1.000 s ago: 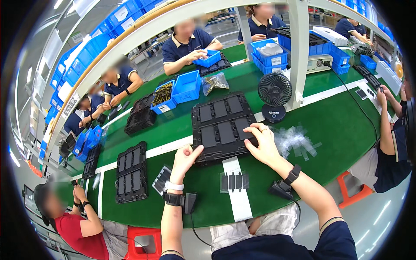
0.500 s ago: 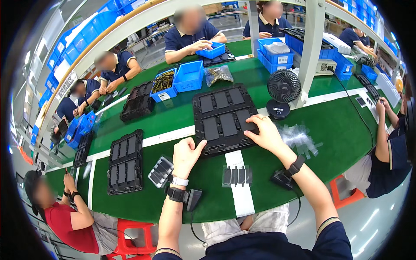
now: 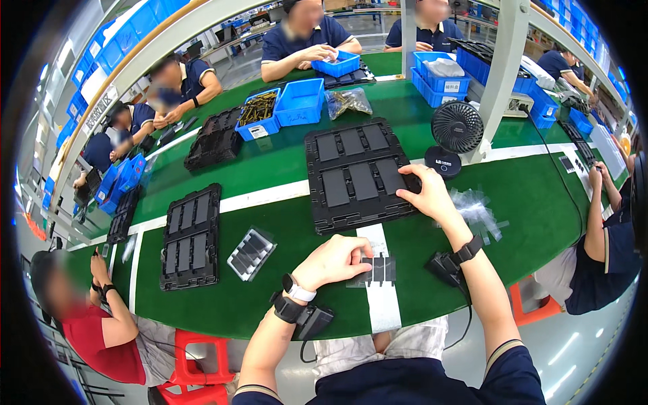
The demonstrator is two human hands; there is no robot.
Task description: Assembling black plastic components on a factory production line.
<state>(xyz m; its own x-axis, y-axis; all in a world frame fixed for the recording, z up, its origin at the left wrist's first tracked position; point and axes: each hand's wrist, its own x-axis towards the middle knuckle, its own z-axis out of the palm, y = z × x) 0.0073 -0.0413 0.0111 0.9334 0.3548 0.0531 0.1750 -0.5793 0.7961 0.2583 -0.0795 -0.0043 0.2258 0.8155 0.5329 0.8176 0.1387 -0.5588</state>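
Note:
My left hand [image 3: 335, 260] is at the clear sheet with black strips [image 3: 385, 270], near the table's front edge. Its thumb and forefinger are pinched at the sheet's left side, on a black strip partly hidden by the fingers. My right hand [image 3: 432, 194] rests at the right side of a black plastic tray [image 3: 351, 221]. Thumb and forefinger are spread, touching the lower right flat dark-grey piece [image 3: 389, 177]. Several such pieces lie in two rows in the tray. Each wrist wears a black strap with a small device; a white-banded watch is also on my left wrist.
Left are a white strip holder [image 3: 252, 254] and a second black tray [image 3: 191, 236]. A fan [image 3: 457, 127] and clear film scraps [image 3: 476, 210] lie right. Behind stand blue bins [image 3: 300, 101], a bag of brass-coloured parts [image 3: 348, 102] and a metal post [image 3: 501, 81]. Co-workers sit around.
My left hand has left the tray's lower left corner and come down and right to the strip sheet, closing its fingers there. My right hand stays at the tray's right side.

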